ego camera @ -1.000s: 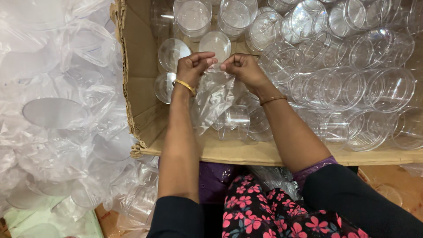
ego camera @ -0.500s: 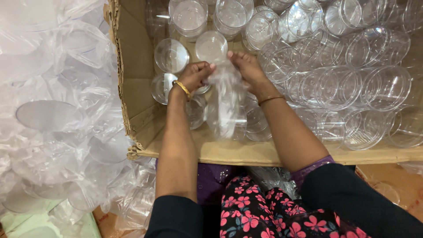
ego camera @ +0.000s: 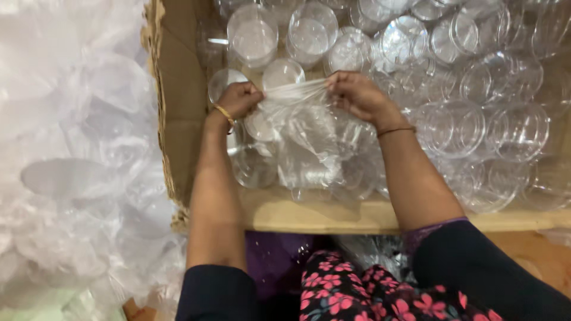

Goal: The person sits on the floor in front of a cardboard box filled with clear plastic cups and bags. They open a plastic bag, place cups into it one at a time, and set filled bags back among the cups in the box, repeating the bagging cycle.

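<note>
- I sit over a big cardboard box [ego camera: 178, 128] whose near edge runs across in front of my knees; its left wall stands torn and ragged along the top.
- The box is packed with clear plastic cups [ego camera: 493, 128], most upright with their mouths facing me, crowding the far edge and the whole right side.
- Outside the left wall lies a large heap of crumpled clear plastic wrapping [ego camera: 71, 148], reaching down to the lower left corner of my view.
- My left hand [ego camera: 239, 98] is clenched around one end of a clear plastic bag [ego camera: 309, 148], near the left wall of the box, with a gold bangle [ego camera: 225, 113] on that wrist.
- My right hand [ego camera: 357, 95] is closed in a pinch on the other end of the bag's neck, toward the middle of the box, with a thin dark band [ego camera: 397, 129] on its wrist.
- Between my two hands the top of the bag is pulled into a tight twisted strip.
- The rest of the bag hangs below that strip, over the near left part of the box; it looks to hold more clear cups, though I cannot count them through the wrinkled film.
- Below the near edge I see my dark sleeves and a dark cloth with pink flowers [ego camera: 357, 294] on my lap.
</note>
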